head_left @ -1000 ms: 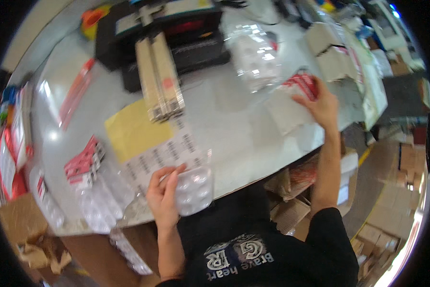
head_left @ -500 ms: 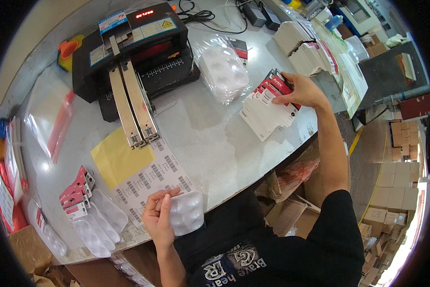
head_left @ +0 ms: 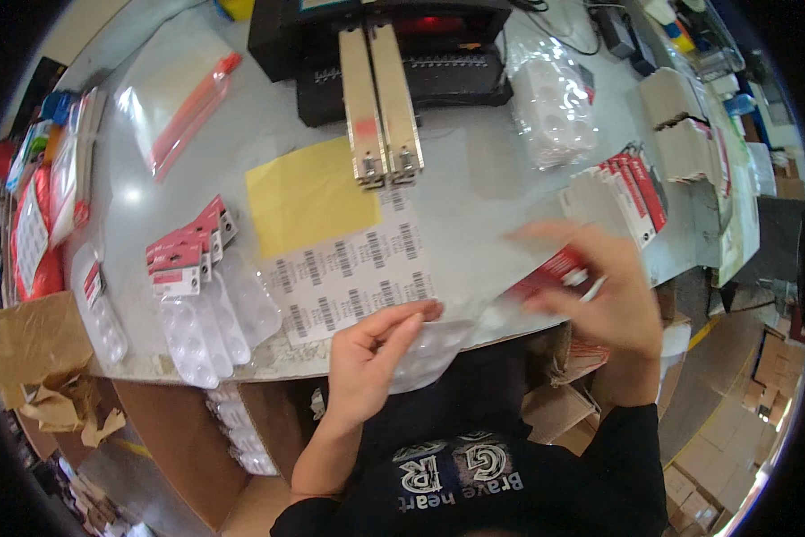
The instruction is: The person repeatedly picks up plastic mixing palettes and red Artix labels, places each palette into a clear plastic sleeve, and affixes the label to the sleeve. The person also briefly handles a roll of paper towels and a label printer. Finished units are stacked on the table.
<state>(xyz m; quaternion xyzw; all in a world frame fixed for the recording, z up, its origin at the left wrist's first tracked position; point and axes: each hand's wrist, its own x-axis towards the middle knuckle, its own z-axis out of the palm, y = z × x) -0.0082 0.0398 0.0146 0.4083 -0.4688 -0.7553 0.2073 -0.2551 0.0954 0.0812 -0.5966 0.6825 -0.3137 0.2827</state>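
Observation:
Near the table's front edge, my left hand (head_left: pixel 367 362) pinches a white plastic palette with round wells (head_left: pixel 428 353) in a clear bag. My right hand (head_left: pixel 613 300), smeared by motion, holds a red-and-white header card (head_left: pixel 556 273) just right of the palette, apart from it. Farther back on the right lies a fanned stack of similar cards (head_left: pixel 613 197). To the left of my left hand, a sheet of barcode labels (head_left: pixel 353 277) lies partly under yellow paper (head_left: pixel 308 192). Beyond it, several bagged palettes with red header cards (head_left: pixel 196 327) overlap.
A black machine with two metal rails (head_left: pixel 376 107) stands at the back. A clear bag of white palettes (head_left: pixel 550 112) lies to its right, with stacks of cards (head_left: pixel 685 134) beyond. Clear plastic sleeves (head_left: pixel 183 98) lie back left. Cardboard boxes (head_left: pixel 174 447) sit below the table edge.
My right hand has left the card stack with one card and come in toward the palette. My left hand still holds the palette. The view has turned and shifted.

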